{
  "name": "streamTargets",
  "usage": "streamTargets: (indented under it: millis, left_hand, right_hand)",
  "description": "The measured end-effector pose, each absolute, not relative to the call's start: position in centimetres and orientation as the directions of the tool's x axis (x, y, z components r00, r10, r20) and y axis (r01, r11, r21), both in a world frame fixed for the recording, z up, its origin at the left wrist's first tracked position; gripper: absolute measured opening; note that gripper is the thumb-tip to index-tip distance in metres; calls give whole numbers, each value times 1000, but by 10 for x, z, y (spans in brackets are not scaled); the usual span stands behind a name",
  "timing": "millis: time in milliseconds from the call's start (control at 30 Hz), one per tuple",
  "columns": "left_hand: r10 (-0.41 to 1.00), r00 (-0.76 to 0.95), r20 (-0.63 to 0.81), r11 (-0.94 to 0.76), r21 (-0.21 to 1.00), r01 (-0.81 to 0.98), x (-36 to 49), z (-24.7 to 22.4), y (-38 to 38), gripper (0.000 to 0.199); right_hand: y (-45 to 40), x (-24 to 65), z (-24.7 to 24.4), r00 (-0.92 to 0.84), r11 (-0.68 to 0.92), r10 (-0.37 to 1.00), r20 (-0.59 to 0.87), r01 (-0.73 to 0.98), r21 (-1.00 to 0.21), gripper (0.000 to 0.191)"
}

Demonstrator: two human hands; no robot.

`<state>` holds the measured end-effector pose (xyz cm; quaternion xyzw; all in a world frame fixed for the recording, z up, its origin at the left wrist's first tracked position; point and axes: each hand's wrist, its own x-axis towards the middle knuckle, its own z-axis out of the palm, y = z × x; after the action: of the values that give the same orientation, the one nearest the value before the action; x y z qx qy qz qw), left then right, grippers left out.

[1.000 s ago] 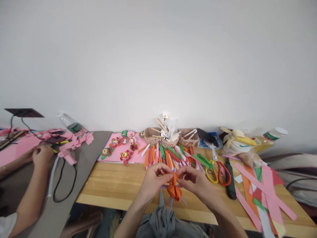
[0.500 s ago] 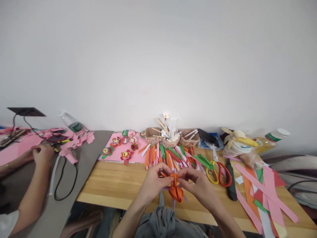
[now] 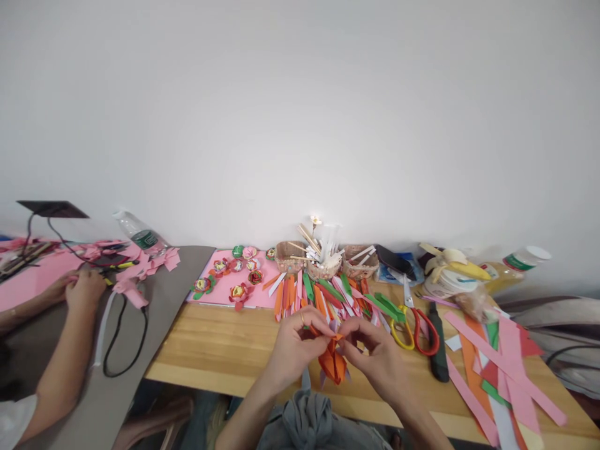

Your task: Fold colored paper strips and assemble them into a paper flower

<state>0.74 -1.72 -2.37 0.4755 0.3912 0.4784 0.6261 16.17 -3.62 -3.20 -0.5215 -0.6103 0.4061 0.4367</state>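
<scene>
Between both hands, above the front of the wooden table, is a folded orange paper flower (image 3: 333, 366) with pale lilac strips poking out around it. My left hand (image 3: 300, 340), a ring on one finger, pinches its upper left part between thumb and fingertips. On the other side my right hand (image 3: 370, 353) is closed, thumb and fingers pinching the upper right edge. Just beyond the hands lies a pile of folded paper strips (image 3: 323, 297) in orange, pink, green and white. Fingers hide part of the flower's top.
Small baskets (image 3: 359, 269) with white and wooden sticks stand by the wall. Finished paper flowers (image 3: 239, 292) lie on pink paper at left. Scissors (image 3: 425, 331), a dark cutter (image 3: 439, 356) and paper strips (image 3: 515, 369) lie at right. A co-worker's hands (image 3: 84, 290) work at far left.
My fingers have shifted slightly on the orange paper flower, and its top looks more folded over between them. The co-worker's hands moved a little.
</scene>
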Motion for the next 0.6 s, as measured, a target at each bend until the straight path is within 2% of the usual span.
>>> streamTargets:
  millis: [33, 133, 200, 267, 400, 500, 600]
  left_hand:
    - [965, 257, -55, 124, 957, -261, 7, -23, -17, 4]
    - [932, 288, -218, 317, 877, -361, 5, -22, -16, 22]
    - [903, 299, -307, 403, 846, -348, 5, -21, -14, 26]
    - [887, 324, -330, 421, 866, -270, 6, -19, -13, 21]
    - [922, 309, -233, 285, 948, -138, 4, -15, -12, 10]
    - [953, 272, -132, 167, 980, -109, 4, -16, -14, 5]
    - [985, 172, -15, 24, 998, -50, 5, -21, -17, 3]
  right_hand:
    - [-36, 162, -31, -76, 137, 990, 121, 282, -950, 9]
    - [-36, 161, -28, -81, 177, 984, 159, 294, -939, 8]
    - [-37, 160, -27, -80, 206, 978, 191, 315, -926, 7]
    - [-38, 159, -27, -73, 235, 972, 224, 339, -911, 7]
    - [-38, 160, -30, -69, 292, 955, 288, 375, -880, 9]
    - [-36, 162, -32, -38, 336, 935, 352, 412, -847, 8]
    - [-35, 162, -31, 47, 349, 908, 417, 468, -812, 6]
